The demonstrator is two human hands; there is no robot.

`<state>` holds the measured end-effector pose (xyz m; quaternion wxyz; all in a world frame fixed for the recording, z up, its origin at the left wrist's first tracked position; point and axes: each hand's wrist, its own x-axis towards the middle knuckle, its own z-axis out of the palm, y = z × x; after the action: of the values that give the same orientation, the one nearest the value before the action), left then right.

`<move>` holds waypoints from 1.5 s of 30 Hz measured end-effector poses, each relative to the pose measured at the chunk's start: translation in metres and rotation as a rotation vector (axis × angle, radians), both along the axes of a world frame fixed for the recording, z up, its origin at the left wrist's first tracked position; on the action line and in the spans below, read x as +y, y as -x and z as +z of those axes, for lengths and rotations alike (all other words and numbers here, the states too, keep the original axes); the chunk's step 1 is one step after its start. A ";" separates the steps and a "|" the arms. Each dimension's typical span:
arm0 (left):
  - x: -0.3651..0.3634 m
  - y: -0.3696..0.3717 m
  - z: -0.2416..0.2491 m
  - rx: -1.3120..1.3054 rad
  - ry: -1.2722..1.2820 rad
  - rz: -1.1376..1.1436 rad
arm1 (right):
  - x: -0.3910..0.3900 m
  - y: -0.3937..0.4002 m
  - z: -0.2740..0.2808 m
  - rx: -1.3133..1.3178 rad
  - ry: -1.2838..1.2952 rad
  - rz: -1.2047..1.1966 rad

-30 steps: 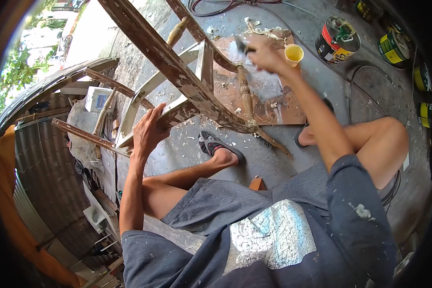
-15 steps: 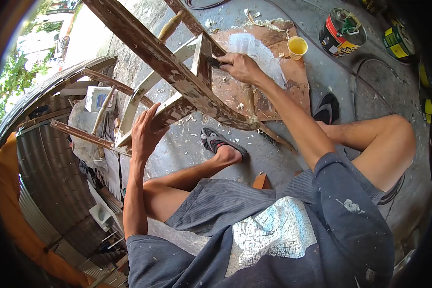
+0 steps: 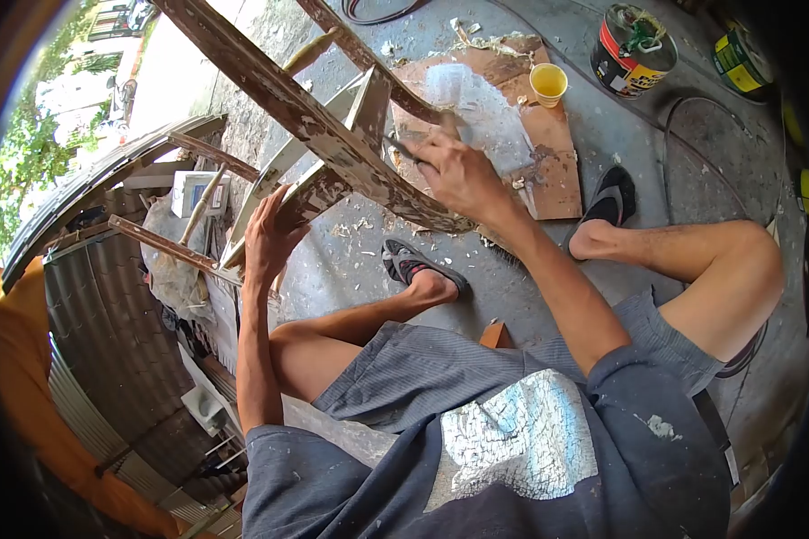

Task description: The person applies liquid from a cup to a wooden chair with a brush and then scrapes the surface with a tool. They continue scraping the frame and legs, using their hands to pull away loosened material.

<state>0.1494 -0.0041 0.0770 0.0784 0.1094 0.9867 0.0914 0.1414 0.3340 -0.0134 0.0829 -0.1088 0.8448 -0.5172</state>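
A wooden chair frame (image 3: 274,97) with flaking brown and white paint lies tilted across the view in front of me. My left hand (image 3: 271,235) is closed round one of its seat rails, with the fingers over the top edge. In my right hand (image 3: 463,178) is a thin dark scraper (image 3: 402,147), its end right by the chair's inner crosspiece (image 3: 369,112). The fingers are wrapped round the scraper, so most of its grip is hidden.
Beyond the chair lies a brown board (image 3: 555,175) with a white smear and paint flakes. A yellow cup (image 3: 548,83) stands on it, and a black-and-red can (image 3: 634,58) farther right. A hose (image 3: 670,148) curls over the floor. Dark brush bristles (image 3: 502,251) show under my right forearm.
My right hand has come back towards me along with the scraper, which is now angled differently. The chair has shifted slightly, while my left hand keeps its hold on the rail.
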 end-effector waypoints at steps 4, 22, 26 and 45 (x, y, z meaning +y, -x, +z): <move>-0.002 0.000 -0.002 0.004 -0.041 -0.001 | -0.013 -0.017 0.001 0.055 0.022 -0.021; 0.005 -0.003 0.003 -0.013 -0.044 0.016 | -0.031 -0.016 0.005 0.095 -0.013 -0.034; 0.000 -0.001 0.000 -0.012 -0.084 -0.008 | -0.031 -0.025 0.003 0.135 -0.001 -0.055; -0.004 -0.002 0.001 0.026 -0.069 -0.049 | 0.002 0.031 0.022 0.261 0.030 -0.079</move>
<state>0.1515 -0.0077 0.0780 0.0641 0.1373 0.9809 0.1221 0.1099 0.3361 0.0081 -0.0497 -0.1432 0.8442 -0.5141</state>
